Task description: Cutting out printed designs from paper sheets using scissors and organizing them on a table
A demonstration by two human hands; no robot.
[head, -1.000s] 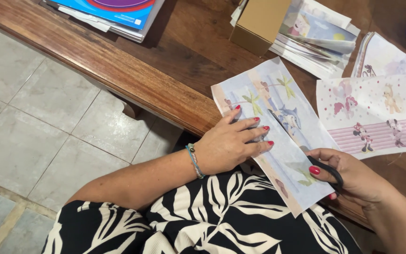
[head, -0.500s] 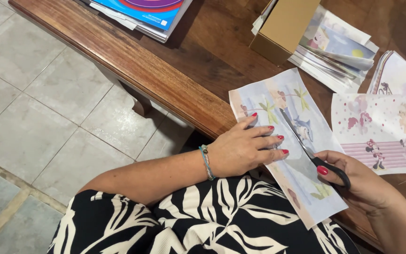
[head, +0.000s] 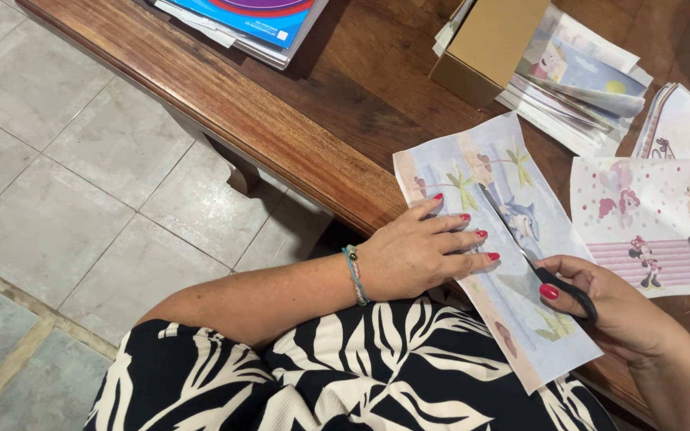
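I see the cut only begun: the scissors (head: 533, 251) sit in my right hand (head: 612, 307), fingers closed through the black handles, blades lying partway along the printed sheet (head: 489, 239), which looks still in 1 piece from the table (head: 281, 136) edge out over my lap. My left hand (head: 417, 255) lies flat on the sheet's left part, fingers spread and gripping nothing, just pressing it to the wood. I judge most of the length still uncut, and I cannot tell how wide the blades stand; a second sheet (head: 656, 223) lies untouched to the right.
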